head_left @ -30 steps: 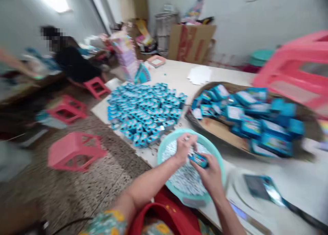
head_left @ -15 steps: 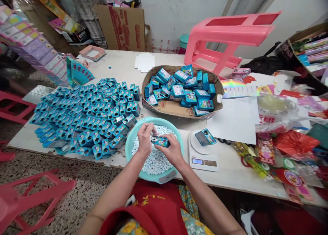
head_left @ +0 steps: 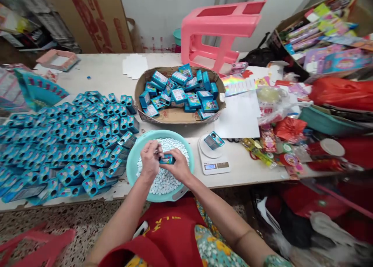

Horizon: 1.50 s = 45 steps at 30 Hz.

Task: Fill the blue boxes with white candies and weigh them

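Above a turquoise basin [head_left: 131, 158] of small white candies [head_left: 166, 181], my right hand [head_left: 179, 167] grips a small blue tin [head_left: 166, 158] lying on its side. My left hand [head_left: 150, 160] is closed, its curled fingertips close to the tin's left end. Whatever lies between those fingers is too blurred to make out. Another blue tin [head_left: 214, 140] rests tilted on a white digital scale [head_left: 215, 166], right of the basin. Many similar tins [head_left: 78, 150] with round holes on top stand packed together at the left.
Behind the basin, a cut-down cardboard box [head_left: 175, 117] holds several blue tins. A pink plastic stool [head_left: 218, 22] lies on the table at the back. White paper [head_left: 239, 117], plastic packets [head_left: 268, 143] and a carton of colourful packs [head_left: 329, 45] occupy the right side.
The view has swung to the right, so the table's things appear further left. Both hands remain over the basin with the tin. White candies seen by the left fingertips earlier are now hard to discern.
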{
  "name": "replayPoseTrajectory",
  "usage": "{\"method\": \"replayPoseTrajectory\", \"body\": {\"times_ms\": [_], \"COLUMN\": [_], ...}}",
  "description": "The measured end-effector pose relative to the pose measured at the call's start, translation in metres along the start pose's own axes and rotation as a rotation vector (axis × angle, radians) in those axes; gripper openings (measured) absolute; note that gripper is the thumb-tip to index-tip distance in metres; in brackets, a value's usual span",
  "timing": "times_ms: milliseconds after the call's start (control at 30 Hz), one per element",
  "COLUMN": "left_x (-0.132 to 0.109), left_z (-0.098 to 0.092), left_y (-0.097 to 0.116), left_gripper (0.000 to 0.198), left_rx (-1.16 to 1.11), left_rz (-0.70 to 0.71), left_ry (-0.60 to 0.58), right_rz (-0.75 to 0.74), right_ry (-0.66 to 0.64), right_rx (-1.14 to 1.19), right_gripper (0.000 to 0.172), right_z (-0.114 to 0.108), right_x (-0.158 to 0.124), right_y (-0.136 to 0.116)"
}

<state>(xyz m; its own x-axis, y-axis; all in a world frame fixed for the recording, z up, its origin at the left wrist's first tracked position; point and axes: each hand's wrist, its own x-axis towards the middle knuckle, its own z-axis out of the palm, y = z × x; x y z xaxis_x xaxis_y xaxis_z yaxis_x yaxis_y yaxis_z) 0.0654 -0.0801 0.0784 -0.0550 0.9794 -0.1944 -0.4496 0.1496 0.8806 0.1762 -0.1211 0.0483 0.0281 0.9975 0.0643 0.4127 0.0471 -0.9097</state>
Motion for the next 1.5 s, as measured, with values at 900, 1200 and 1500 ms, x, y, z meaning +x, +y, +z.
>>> {"method": "replayPoseTrajectory", "body": {"times_ms": [900, 1200, 1500], "left_x": [0.018, 0.003, 0.006], "left_z": [-0.061, -0.02, -0.016], "left_y": [-0.062, -0.006, -0.008], "left_gripper": [0.031, 0.024, 0.024], "left_rx": [0.544, -0.174, -0.072], "left_rz": [-0.176, -0.123, -0.023], "left_ry": [0.067, 0.073, 0.052], "right_rz": [0.061, 0.016, -0.008], "right_ry": [0.168, 0.046, 0.042], "right_rx": [-0.003, -0.115, -0.146], "right_gripper": [0.034, 0.028, 0.029], "right_z": [-0.04, 0.003, 0.006], "right_x": [-0.026, -0.018, -0.019], "right_y": [0.011, -0.001, -0.008]}}
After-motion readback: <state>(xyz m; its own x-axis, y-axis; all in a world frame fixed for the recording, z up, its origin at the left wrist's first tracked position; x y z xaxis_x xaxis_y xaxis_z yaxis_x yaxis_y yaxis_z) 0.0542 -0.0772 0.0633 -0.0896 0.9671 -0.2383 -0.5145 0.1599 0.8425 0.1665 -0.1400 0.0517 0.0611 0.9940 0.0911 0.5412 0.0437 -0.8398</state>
